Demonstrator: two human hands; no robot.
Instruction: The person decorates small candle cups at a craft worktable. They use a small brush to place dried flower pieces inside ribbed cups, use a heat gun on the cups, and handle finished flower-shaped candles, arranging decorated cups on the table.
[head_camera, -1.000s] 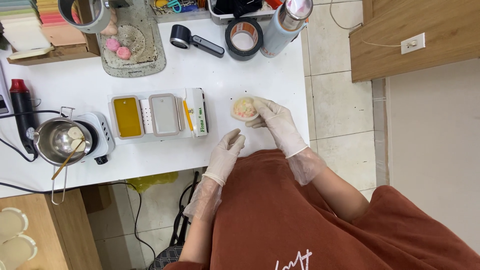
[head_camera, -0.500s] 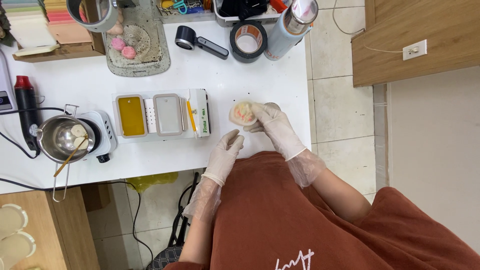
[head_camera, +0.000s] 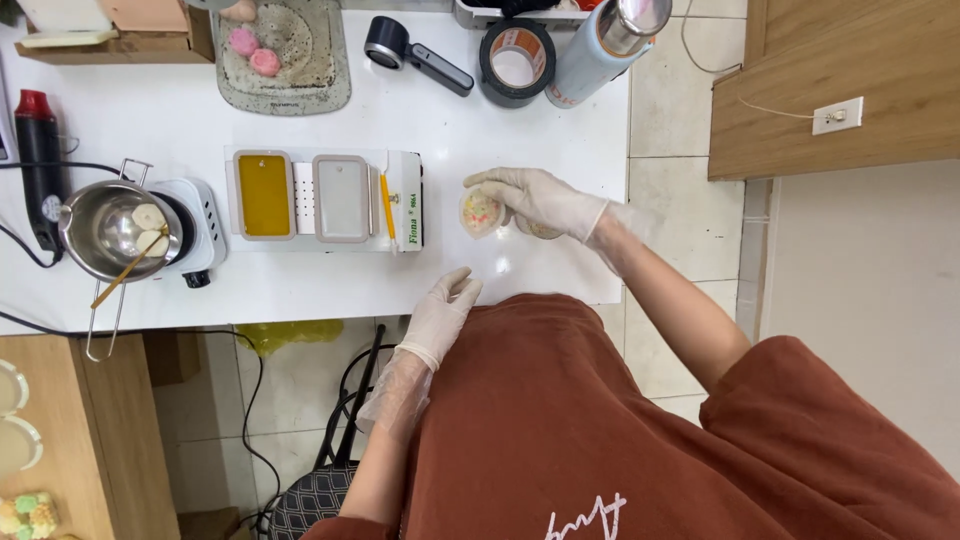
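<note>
White worktop (head_camera: 300, 280) carries a small round dish (head_camera: 480, 212) right of the white tray (head_camera: 325, 198): right hand (head_camera: 540, 198) grips it, left hand (head_camera: 440, 315) rests open and empty, so steadying comes next.

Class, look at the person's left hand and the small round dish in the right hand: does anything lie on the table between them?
Nothing visible does. The left hand rests at the near edge of the white table, and only bare tabletop separates it from the small round dish, which the right hand grips. The white sealing machine sits off to the side.
</note>
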